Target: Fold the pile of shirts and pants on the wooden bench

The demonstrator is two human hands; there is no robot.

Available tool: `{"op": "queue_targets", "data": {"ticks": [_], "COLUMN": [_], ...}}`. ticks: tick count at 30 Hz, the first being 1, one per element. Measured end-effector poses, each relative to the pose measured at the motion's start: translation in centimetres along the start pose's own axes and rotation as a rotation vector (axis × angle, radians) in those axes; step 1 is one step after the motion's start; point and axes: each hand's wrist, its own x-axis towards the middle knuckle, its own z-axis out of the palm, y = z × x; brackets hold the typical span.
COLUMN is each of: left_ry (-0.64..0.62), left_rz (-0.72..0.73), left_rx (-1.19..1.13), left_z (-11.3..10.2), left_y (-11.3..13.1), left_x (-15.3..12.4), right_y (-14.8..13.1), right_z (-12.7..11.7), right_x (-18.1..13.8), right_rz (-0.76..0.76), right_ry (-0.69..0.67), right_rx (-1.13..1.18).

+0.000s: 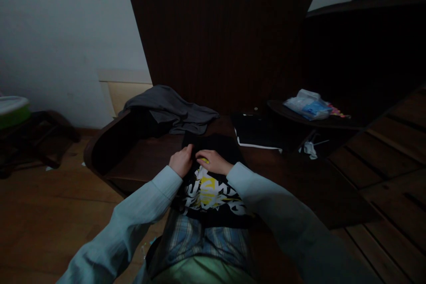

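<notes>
A black T-shirt with a white and yellow print lies in front of me, its near edge by my lap. My left hand is closed on the fabric near the upper left part of the shirt. Close beside it, my right hand has its fingers curled on the cloth above the print, with a bit of yellow showing under them. Only a small gap separates the two hands. Dim light hides the exact folds between the fingers.
A grey garment drapes over the left end of the dark wooden bench. Folded black clothing with a white edge lies to the right. Plastic packages rest on a shelf farther right. A green tub stands at far left.
</notes>
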Motion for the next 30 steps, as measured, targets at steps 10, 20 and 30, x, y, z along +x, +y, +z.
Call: {"op": "queue_targets", "data": {"ticks": [10,20,30], "left_ry": [-0.020,0.007,0.024], "left_rz": [-0.033,-0.172,-0.181], "left_rx": [-0.033,0.001,-0.788], "left_z": [0.2,0.8,2.5], "left_y": [-1.7,-3.0,-5.1], "left_x": [-2.0,-7.6,-7.4], "right_y": [0.5,1.1,0.6], "right_z": [-0.4,-0.2,-0.5], "right_x": [1.3,1.8,1.5], "right_rz": [0.102,0.123,0.122], "right_ry": [-0.053,0.028,0.059], "right_rx": [0.006,0.094,0.103]}}
